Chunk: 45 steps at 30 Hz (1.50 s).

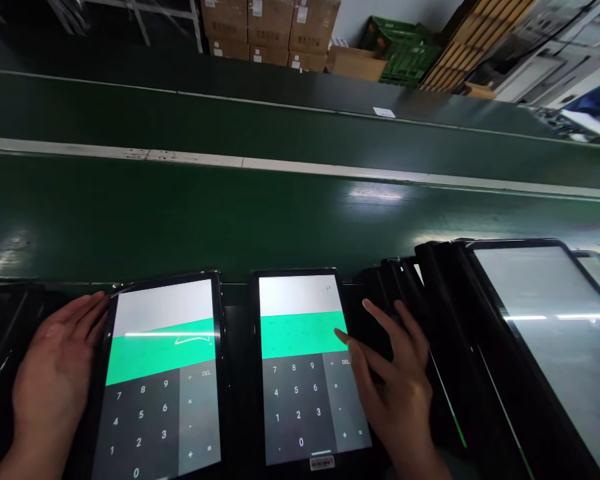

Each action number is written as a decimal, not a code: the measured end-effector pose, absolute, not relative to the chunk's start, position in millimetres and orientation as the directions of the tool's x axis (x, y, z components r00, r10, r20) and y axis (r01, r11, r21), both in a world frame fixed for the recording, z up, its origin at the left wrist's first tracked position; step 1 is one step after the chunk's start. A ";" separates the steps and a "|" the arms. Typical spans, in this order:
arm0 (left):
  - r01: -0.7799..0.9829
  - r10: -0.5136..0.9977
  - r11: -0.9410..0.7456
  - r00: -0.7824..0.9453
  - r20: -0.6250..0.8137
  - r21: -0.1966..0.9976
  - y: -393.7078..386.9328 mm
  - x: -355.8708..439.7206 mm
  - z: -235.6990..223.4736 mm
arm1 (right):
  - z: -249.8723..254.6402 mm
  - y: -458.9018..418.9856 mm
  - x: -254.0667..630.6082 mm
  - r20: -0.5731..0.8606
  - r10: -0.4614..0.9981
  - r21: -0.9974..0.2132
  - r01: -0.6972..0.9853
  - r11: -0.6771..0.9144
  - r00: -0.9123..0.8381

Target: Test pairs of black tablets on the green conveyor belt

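While a calculator is displayed on the central tablet (300,413), a touch on its screen seems to be the step in hand. Its green panel (290,337) is reached from the right side by the right hand (397,387); the index fingertip (341,335) is placed over the panel's right part, though whether the glass is pressed cannot be told. Nothing is pinched there — the thumb is held just beside the index finger, and the other fingers are spread.

To the left of the central tablet, across a narrow gap, another calculator tablet (141,415) is set. Its left edge is met by the left hand (55,373), whose fingers are held together; as the thumb is hidden, whether the edge is gripped or merely steadied cannot be told. To the right of the central tablet, beyond the right hand, dark-framed tablets (540,287) are stood in a tilted row.

For any further tap, 1 fingertip would need to be brought squarely onto the chosen spot — with the other fingers kept off the glass and the central tablet kept from sliding.
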<state>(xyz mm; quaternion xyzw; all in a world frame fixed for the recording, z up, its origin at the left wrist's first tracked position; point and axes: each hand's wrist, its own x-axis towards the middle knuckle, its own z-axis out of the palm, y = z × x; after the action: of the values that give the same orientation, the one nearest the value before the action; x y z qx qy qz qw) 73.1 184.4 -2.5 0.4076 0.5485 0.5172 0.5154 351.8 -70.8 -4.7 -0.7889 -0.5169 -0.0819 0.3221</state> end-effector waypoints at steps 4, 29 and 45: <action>-0.095 0.979 0.144 -0.131 -0.156 0.985 181.4 73.7 -1.0 | 1.9 -71.9 348.1 0.501 0.753 -0.426 0.878 -0.215 0.428; -0.112 0.958 0.186 -0.198 -0.206 0.976 177.3 85.0 7.5 | 2.1 -72.1 346.5 0.533 0.693 -0.423 0.862 -0.278 0.485; -0.071 0.983 0.120 -0.134 -0.128 0.990 177.0 75.9 -0.4 | -5.8 -70.7 347.5 0.511 0.705 -0.432 0.856 -0.284 0.492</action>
<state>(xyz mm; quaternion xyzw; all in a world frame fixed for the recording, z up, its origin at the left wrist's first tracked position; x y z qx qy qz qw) 75.9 177.0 -0.4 0.4162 0.5478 0.5167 0.5096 347.5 -70.7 -5.8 -0.7935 -0.4916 -0.1109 0.3411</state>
